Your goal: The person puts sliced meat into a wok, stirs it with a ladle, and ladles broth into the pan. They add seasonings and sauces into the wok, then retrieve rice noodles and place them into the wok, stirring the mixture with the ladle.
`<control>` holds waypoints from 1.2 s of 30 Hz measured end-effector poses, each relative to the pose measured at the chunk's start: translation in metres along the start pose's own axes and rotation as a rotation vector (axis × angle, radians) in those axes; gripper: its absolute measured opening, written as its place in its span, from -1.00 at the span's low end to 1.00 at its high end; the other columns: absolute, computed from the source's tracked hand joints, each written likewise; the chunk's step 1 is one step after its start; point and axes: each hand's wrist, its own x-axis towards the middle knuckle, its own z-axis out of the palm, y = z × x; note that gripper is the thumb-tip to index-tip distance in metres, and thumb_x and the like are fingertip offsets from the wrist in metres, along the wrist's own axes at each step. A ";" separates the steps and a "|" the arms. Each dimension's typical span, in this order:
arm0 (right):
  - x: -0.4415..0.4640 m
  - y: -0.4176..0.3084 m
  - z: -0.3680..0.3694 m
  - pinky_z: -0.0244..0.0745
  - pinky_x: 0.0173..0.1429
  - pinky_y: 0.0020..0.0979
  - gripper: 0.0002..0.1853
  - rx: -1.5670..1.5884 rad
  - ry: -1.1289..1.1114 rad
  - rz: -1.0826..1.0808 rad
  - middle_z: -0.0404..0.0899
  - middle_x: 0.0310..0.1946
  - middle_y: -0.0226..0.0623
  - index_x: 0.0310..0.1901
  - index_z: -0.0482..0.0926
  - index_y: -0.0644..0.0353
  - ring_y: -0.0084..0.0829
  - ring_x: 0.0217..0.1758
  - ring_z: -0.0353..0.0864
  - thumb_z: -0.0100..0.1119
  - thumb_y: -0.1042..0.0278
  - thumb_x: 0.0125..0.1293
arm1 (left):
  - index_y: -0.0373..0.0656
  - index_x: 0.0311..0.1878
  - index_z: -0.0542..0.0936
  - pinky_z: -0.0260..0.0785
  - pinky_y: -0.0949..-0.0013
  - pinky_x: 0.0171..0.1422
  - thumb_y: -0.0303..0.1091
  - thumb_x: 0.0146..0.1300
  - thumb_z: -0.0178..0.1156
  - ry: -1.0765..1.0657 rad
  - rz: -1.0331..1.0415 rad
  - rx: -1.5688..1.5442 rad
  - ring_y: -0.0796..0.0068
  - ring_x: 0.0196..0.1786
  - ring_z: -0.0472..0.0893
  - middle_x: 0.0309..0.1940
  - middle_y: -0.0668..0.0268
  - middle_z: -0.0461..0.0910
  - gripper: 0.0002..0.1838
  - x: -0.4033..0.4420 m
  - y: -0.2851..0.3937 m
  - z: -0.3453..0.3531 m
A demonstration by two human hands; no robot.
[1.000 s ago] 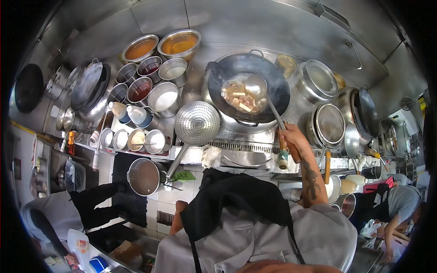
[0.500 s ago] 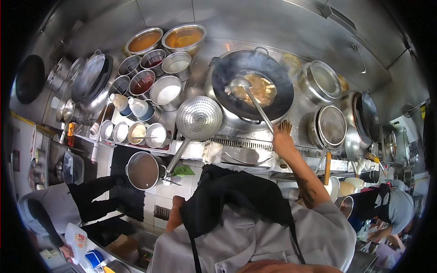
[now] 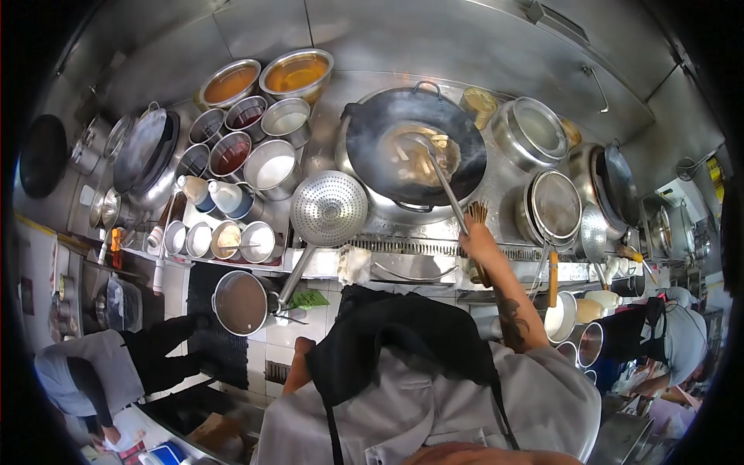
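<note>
Wok (image 3: 369, 149) with steaming, brothy food (image 3: 412, 168) sits ahead and left of the right hand (image 3: 477, 242). Perforated strainer (image 3: 329, 209) lies farther left of it. Ladle (image 3: 447, 186), gripped in that hand, dips into the food. Bristled brush (image 3: 476, 211) shows beside the hand, contact unclear. Left hand (image 3: 304, 346) is low, grip impossible to tell.

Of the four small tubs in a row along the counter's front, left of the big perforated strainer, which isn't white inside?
The third tub from the left: tan inside, while the other three tubs look white.
</note>
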 end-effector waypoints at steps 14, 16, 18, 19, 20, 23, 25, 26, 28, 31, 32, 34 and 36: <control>0.021 0.034 0.028 0.35 -0.64 -0.44 -0.87 0.693 -0.004 0.272 0.39 -0.64 -0.45 -0.17 0.49 0.28 -0.52 -0.73 0.39 0.06 0.46 0.29 | 0.04 -0.41 0.75 0.54 0.15 -0.25 -0.15 0.10 0.21 0.019 0.004 -0.027 0.24 -0.23 0.73 -0.37 0.26 0.73 -0.81 -0.009 -0.003 -0.001; 0.014 0.018 0.014 0.41 -0.59 -0.35 -0.77 0.732 -0.088 0.325 0.45 -0.61 -0.35 -0.09 0.50 0.34 -0.42 -0.68 0.48 0.09 0.46 0.23 | 0.04 -0.41 0.75 0.54 0.16 -0.25 -0.16 0.10 0.21 0.017 0.002 -0.038 0.25 -0.24 0.73 -0.38 0.26 0.73 -0.81 -0.009 -0.002 0.002; 0.010 0.008 0.001 0.44 -0.57 -0.31 -0.70 0.703 -0.139 0.326 0.49 -0.60 -0.30 -0.03 0.51 0.36 -0.37 -0.65 0.53 0.10 0.46 0.21 | 0.04 -0.42 0.75 0.54 0.16 -0.25 -0.16 0.10 0.21 0.013 -0.008 -0.042 0.25 -0.24 0.73 -0.38 0.26 0.73 -0.81 -0.010 -0.001 0.006; 0.007 0.003 -0.006 0.44 -0.56 -0.31 -0.68 0.655 -0.147 0.300 0.50 -0.60 -0.29 0.00 0.51 0.36 -0.38 -0.64 0.53 0.10 0.46 0.21 | 0.04 -0.42 0.75 0.54 0.16 -0.25 -0.16 0.10 0.21 0.012 -0.012 -0.051 0.26 -0.25 0.73 -0.39 0.26 0.73 -0.81 -0.010 -0.001 0.006; 0.006 0.000 -0.011 0.44 -0.56 -0.31 -0.67 0.607 -0.153 0.274 0.50 -0.60 -0.28 0.02 0.51 0.35 -0.38 -0.64 0.54 0.10 0.45 0.21 | 0.04 -0.42 0.75 0.54 0.16 -0.25 -0.16 0.10 0.21 0.013 -0.015 -0.054 0.26 -0.25 0.73 -0.39 0.26 0.73 -0.81 -0.010 -0.002 0.007; -0.001 -0.001 -0.019 0.42 -0.56 -0.36 -0.64 0.396 -0.016 0.179 0.52 -0.60 -0.28 0.07 0.50 0.33 -0.45 -0.65 0.54 0.08 0.46 0.23 | 0.04 -0.42 0.75 0.54 0.16 -0.25 -0.16 0.10 0.21 0.014 -0.026 -0.067 0.27 -0.26 0.73 -0.40 0.27 0.73 -0.82 -0.011 -0.002 0.008; -0.004 0.004 -0.026 0.42 -0.55 -0.36 -0.63 0.408 0.046 0.111 0.54 -0.60 -0.24 0.09 0.49 0.34 -0.45 -0.66 0.54 0.09 0.45 0.23 | 0.04 -0.42 0.75 0.55 0.16 -0.24 -0.17 0.10 0.21 0.010 -0.034 -0.075 0.28 -0.27 0.73 -0.41 0.27 0.73 -0.82 -0.012 -0.002 0.011; -0.005 0.005 -0.028 0.43 -0.54 -0.36 -0.62 0.416 0.079 0.079 0.54 -0.60 -0.22 0.10 0.48 0.34 -0.44 -0.66 0.55 0.10 0.45 0.23 | 0.04 -0.43 0.75 0.55 0.17 -0.24 -0.17 0.10 0.21 0.011 -0.036 -0.075 0.28 -0.27 0.73 -0.41 0.27 0.73 -0.82 -0.012 -0.002 0.009; -0.010 -0.012 -0.048 0.46 -0.49 -0.31 -0.60 0.494 0.020 0.165 0.54 -0.61 -0.16 0.10 0.47 0.36 -0.35 -0.64 0.57 0.12 0.44 0.22 | 0.04 -0.43 0.75 0.55 0.17 -0.24 -0.17 0.10 0.21 0.010 -0.037 -0.079 0.29 -0.28 0.73 -0.42 0.27 0.73 -0.82 -0.011 -0.004 0.012; -0.006 -0.012 -0.057 0.48 -0.45 -0.28 -0.58 0.623 -0.067 0.261 0.54 -0.62 -0.12 0.11 0.47 0.37 -0.30 -0.60 0.60 0.15 0.43 0.21 | 0.04 -0.43 0.75 0.55 0.17 -0.24 -0.17 0.11 0.22 0.016 -0.041 -0.092 0.30 -0.29 0.74 -0.43 0.27 0.73 -0.82 -0.012 -0.006 0.016; -0.004 -0.009 -0.057 0.48 -0.45 -0.28 -0.58 0.667 -0.095 0.287 0.54 -0.62 -0.12 0.11 0.46 0.37 -0.29 -0.59 0.60 0.16 0.43 0.21 | 0.04 -0.43 0.75 0.55 0.17 -0.24 -0.17 0.11 0.22 0.014 -0.045 -0.093 0.30 -0.30 0.74 -0.43 0.28 0.73 -0.82 -0.012 -0.007 0.017; -0.004 -0.011 -0.042 0.46 -0.48 -0.33 -0.61 0.315 0.099 0.110 0.54 -0.62 -0.19 0.09 0.47 0.38 -0.36 -0.60 0.58 0.15 0.45 0.23 | 0.04 -0.44 0.75 0.55 0.17 -0.24 -0.18 0.11 0.22 0.019 -0.051 -0.103 0.30 -0.31 0.74 -0.43 0.28 0.73 -0.82 -0.014 -0.009 0.021; -0.003 -0.014 -0.030 0.45 -0.51 -0.36 -0.64 0.150 0.231 -0.010 0.53 -0.60 -0.25 0.07 0.47 0.39 -0.42 -0.60 0.56 0.14 0.46 0.24 | 0.04 -0.44 0.75 0.55 0.18 -0.24 -0.18 0.11 0.22 0.024 -0.062 -0.116 0.31 -0.31 0.74 -0.44 0.28 0.72 -0.83 -0.015 -0.013 0.025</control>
